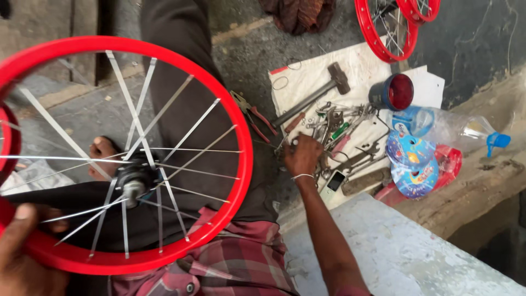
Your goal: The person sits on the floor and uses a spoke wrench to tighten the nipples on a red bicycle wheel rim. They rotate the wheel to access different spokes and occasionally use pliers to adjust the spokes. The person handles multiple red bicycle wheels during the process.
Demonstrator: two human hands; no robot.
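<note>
Left hand (19, 249): clamped on wheel (118, 156) rim at its near edge, wheel resting over my lap | Right hand (301, 156): fingers closed down into tools (342, 137) on cloth (323, 68), grasp unclear | Handling: wheel is judged light, stiff; painted rim slippery, thin spokes bendable; hold rim, not spokes.

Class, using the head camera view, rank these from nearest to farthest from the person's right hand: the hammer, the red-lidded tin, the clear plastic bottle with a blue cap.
1. Hammer: just above the right hand, lying slantwise on the white cloth.
2. Red-lidded tin: up and to the right, past the tool pile.
3. Clear plastic bottle: farthest right, lying on its side.
</note>
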